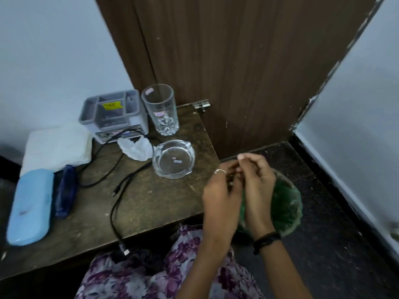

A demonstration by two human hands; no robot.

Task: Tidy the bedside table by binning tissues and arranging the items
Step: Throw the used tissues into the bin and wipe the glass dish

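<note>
Head view: one tissue left, and glass in the way

Our fingers (243,157) are curled in close, both hands together over the green bin (287,203) on the floor. The picture is blurry there, so we cannot tell if they pinch anything. Our left hand (220,195) and right hand (257,190) sit just past the edge of the desk (151,201).

One crumpled tissue (136,148) is on the desk, touching the glass ashtray (173,159), with the tall glass (160,108) near behind it. We think a fast grab could bump the ashtray off the edge or tip the tall glass. The black cable (114,203) runs under the tissue and hangs off the front of the desk. If we snag it, it may drag the grey organizer (112,115). The folded white cloth (56,145), blue case (30,206) and dark blue pouch (64,190) lie well apart on the left.
</note>
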